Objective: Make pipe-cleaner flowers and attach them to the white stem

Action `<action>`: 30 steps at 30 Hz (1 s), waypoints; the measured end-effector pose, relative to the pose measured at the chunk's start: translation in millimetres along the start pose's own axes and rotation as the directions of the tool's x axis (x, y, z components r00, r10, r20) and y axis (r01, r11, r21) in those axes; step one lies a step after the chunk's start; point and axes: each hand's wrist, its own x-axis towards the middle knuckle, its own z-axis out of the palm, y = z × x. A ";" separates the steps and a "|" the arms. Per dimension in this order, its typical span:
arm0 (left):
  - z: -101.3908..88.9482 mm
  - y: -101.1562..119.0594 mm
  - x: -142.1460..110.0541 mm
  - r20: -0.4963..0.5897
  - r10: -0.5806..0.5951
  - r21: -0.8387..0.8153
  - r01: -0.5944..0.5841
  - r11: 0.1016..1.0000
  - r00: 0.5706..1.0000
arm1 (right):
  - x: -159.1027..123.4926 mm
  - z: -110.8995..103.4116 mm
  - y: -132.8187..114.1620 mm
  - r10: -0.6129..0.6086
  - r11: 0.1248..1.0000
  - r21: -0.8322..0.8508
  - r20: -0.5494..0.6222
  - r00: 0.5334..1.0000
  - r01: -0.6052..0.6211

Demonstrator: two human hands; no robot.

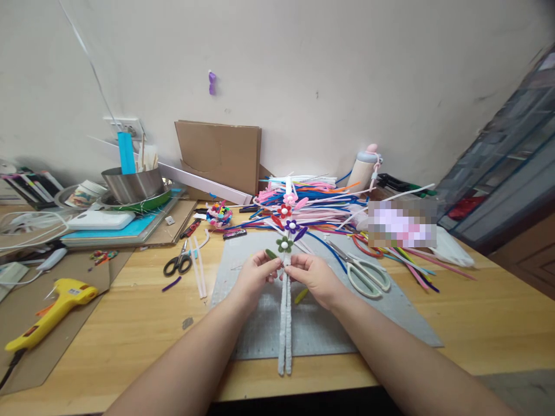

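Note:
Between my two hands is a pipe-cleaner flower strand [285, 323] with two long white tails hanging toward me. Pink, red, purple and green flowers [284, 245] with white centres run up it, with small leaves at their sides. My left hand [255, 274] is closed, its thumb and fingers pinching the strand from the left just below the green flower; a dark green leaf [271, 254] shows above its fingertips. From the right, my right hand [316, 280] pinches the strand at the same height. Fingers partly hide the gripped part. A yellow-green piece [301, 296] lies beside my right hand.
Under my hands is a grey cutting mat [255, 335]. Large pale-handled scissors [368, 277] lie to its right, black scissors [177, 264] to its left. Loose pipe cleaners [312, 202] are heaped behind. A yellow glue gun [54, 309] rests on cardboard at left.

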 end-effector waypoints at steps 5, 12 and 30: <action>3.6 -0.3 -0.7 -0.081 -0.001 0.000 0.001 1.000 0.997 | -0.3 -0.4 -1.7 0.005 1.000 -0.001 -0.039 0.999 -0.005; 13.3 -2.3 -9.0 -0.093 -0.133 0.036 0.137 0.990 0.987 | 0.7 -3.4 -2.0 0.056 0.993 0.108 -0.142 0.988 -0.041; 20.1 0.7 -14.2 0.000 -0.171 -0.089 0.171 0.981 0.985 | -2.3 1.3 -0.2 0.010 0.998 0.070 -0.131 0.991 0.000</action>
